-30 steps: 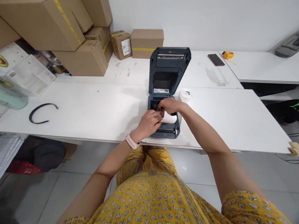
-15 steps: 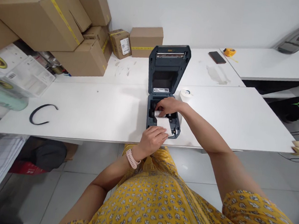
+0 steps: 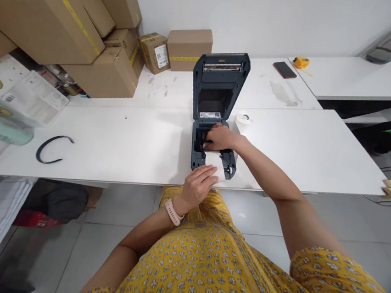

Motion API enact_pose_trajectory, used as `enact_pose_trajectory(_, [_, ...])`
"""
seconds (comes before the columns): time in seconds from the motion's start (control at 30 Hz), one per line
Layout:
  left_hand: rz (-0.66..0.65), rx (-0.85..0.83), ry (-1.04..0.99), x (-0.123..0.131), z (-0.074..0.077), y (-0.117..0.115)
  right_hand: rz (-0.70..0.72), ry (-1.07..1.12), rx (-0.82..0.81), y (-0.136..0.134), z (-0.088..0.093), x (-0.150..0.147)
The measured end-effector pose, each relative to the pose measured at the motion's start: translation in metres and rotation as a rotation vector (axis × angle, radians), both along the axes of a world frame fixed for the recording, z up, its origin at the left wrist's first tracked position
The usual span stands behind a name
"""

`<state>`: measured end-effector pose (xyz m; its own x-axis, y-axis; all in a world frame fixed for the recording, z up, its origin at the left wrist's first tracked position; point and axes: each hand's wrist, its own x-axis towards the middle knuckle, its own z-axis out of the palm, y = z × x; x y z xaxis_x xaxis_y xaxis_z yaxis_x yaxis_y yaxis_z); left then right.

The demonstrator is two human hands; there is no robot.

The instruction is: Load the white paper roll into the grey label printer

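Note:
A dark label printer (image 3: 194, 162) stands at the table's front edge, its lid (image 3: 197, 80) raised upright. From the roll bay a white label strip (image 3: 212, 158) runs forward over the printer's front. My left hand (image 3: 197, 183), with a pink watch band at the wrist, is closed on the strip's front end, fingers on top and thumb hidden. My right hand (image 3: 220, 137) reaches into the bay with curled fingers, closed around the label roll (image 3: 205, 145). Most of that roll is hidden beneath the hand. Just right of the printer sits a spare white roll (image 3: 243, 121).
Cardboard boxes (image 3: 116, 72) are stacked at the back left, above clear packages (image 3: 34, 96). A black headband (image 3: 43, 148) lies on the left of the white table (image 3: 140, 146). At the back right are a phone (image 3: 285, 70) and a yellow tape measure (image 3: 301, 62).
My right hand has shifted slightly and now covers more of the roll. The strip lies lower and flatter over the printer's front, still under my left hand. The view has tilted slightly.

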<state>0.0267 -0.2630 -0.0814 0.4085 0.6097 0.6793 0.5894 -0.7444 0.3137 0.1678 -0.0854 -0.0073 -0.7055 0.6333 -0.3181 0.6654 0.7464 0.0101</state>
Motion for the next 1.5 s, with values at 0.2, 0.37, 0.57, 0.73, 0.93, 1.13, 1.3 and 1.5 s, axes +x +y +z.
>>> enact_pose_trajectory(0.2, [-0.002, -0.021, -0.033, 0.001, -0.006, -0.001, 0.039, 0.158, 0.035, -0.005, 0.009, 0.017])
enact_pose_trajectory(0.37, [-0.008, -0.033, -0.046, 0.000, -0.007, -0.003, -0.119, 1.064, 0.417, -0.014, 0.069, 0.047])
enact_pose_trajectory(0.57, [0.008, -0.031, -0.056, 0.000, -0.014, -0.005, -0.309, 1.365, 0.597, 0.026, 0.121, 0.047])
enact_pose_trajectory(0.73, [0.058, 0.004, -0.095, 0.001, -0.024, -0.011, -0.300, 1.291, 0.337, 0.050, 0.101, 0.035])
enact_pose_trajectory(0.93, [0.162, 0.129, -0.098, 0.002, -0.031, -0.013, -0.253, 1.242, 0.561, -0.038, 0.055, 0.038])
enact_pose_trajectory(1.13, [0.139, 0.155, -0.119, -0.001, -0.042, -0.013, -0.142, 1.188, 0.496, -0.123, -0.013, 0.056])
enact_pose_trajectory(1.3, [0.228, 0.300, -0.119, -0.004, -0.056, -0.021, -0.244, 1.106, 0.477, -0.148, -0.058, 0.060])
enact_pose_trajectory(1.5, [0.234, 0.132, -0.123, -0.009, -0.080, -0.020, -0.291, 1.206, 0.519, -0.154, -0.097, 0.051])
